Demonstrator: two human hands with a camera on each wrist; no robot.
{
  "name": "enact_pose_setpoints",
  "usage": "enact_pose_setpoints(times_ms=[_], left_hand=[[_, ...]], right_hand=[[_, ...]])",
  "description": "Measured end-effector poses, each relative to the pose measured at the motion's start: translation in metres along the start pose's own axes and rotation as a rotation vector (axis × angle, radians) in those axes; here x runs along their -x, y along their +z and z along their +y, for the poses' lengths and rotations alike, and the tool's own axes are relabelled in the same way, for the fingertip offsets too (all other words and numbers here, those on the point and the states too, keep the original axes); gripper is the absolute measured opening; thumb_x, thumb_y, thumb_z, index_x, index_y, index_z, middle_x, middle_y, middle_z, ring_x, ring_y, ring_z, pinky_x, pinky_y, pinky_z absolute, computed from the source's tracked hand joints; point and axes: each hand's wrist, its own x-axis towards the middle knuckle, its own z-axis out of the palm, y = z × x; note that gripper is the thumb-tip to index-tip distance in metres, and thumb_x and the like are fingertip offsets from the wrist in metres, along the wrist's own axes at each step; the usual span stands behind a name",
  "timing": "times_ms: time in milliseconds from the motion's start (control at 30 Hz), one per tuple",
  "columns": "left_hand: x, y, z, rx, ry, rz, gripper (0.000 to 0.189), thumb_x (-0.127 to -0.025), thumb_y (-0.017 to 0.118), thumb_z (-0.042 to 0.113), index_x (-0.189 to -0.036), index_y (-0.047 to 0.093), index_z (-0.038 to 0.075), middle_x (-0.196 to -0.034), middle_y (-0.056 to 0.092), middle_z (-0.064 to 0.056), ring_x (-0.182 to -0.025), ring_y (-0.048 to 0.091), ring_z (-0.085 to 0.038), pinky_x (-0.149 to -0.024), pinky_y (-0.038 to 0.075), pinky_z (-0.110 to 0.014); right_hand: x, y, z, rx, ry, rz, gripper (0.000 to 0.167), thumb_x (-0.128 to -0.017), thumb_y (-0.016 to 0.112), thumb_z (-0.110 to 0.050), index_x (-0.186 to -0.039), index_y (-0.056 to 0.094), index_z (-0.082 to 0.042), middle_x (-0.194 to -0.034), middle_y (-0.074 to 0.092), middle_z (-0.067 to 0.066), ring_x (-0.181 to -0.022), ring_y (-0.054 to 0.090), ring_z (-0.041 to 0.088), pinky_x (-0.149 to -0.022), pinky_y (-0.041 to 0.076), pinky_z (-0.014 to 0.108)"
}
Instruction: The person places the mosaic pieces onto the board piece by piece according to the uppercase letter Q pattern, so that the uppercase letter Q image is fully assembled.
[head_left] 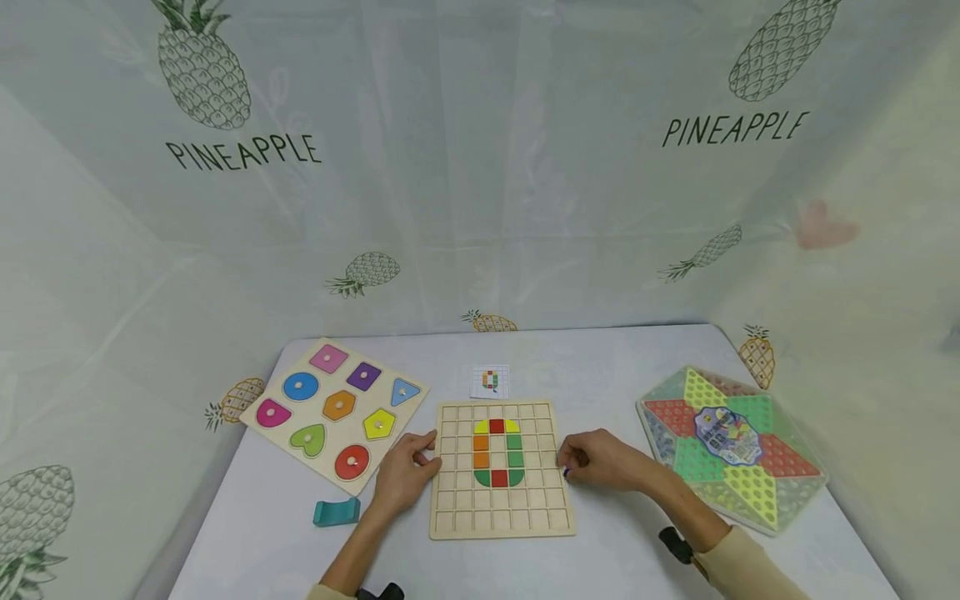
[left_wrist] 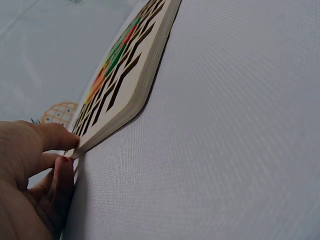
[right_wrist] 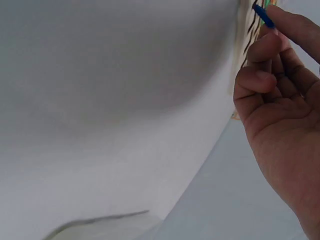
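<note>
A wooden grid board (head_left: 502,521) lies in the middle of the table, with red, yellow, orange and green tiles (head_left: 515,458) set in a ring. At its left edge, my left hand (head_left: 405,475) grips the rim between thumb and finger; the left wrist view shows the fingertips (left_wrist: 67,140) right at the board's edge. My right hand (head_left: 611,461) is by the board's right edge and pinches a small blue tile (right_wrist: 263,16) between thumb and finger. Behind the board, a small pattern card (head_left: 490,382) shows a similar ring of coloured shapes.
A wooden shape puzzle (head_left: 330,433) with knobbed pieces lies at the left, and a teal curved block (head_left: 337,512) sits in front of it. At the right is a hexagonal bead box (head_left: 693,458) with red, yellow and green sections. A pineapple-print curtain (head_left: 480,183) hangs behind the table.
</note>
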Motion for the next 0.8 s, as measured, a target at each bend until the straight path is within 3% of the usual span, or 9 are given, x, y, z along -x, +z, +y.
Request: enact_pose_setpoints(times_ms=[367,600,800], left_hand=[[0.000,0.001,-0.001,-0.008,-0.004,-0.006,0.052,-0.086,0.079,0.017,-0.136,0.065,0.011,-0.101,0.062,0.006,-0.079,0.056,-0.007,-0.064,0.042,-0.023],[0.000,0.001,-0.001,-0.013,0.000,-0.001,0.052,-0.085,0.079,0.017,-0.135,0.065,0.011,-0.101,0.063,0.006,-0.079,0.056,-0.007,-0.064,0.042,-0.023],[0.000,0.001,0.000,-0.012,-0.006,-0.003,0.052,-0.085,0.079,0.017,-0.135,0.065,0.011,-0.101,0.062,0.006,-0.079,0.055,-0.007,-0.064,0.041,-0.023]], right_hand=[[-0.021,0.030,-0.026,-0.157,-0.070,0.028,0.006,-0.090,0.076,-0.018,-0.094,0.071,-0.018,-0.076,0.061,-0.013,-0.069,0.052,0.000,-0.062,0.047,0.020],[-0.025,0.048,-0.033,-0.086,-0.104,0.063,0.007,-0.090,0.076,-0.017,-0.095,0.070,-0.018,-0.080,0.059,-0.013,-0.073,0.052,0.001,-0.066,0.048,0.020],[-0.026,0.054,-0.037,0.003,-0.135,0.045,0.007,-0.091,0.075,-0.016,-0.092,0.069,-0.019,-0.081,0.055,-0.017,-0.074,0.051,0.000,-0.066,0.047,0.018]])
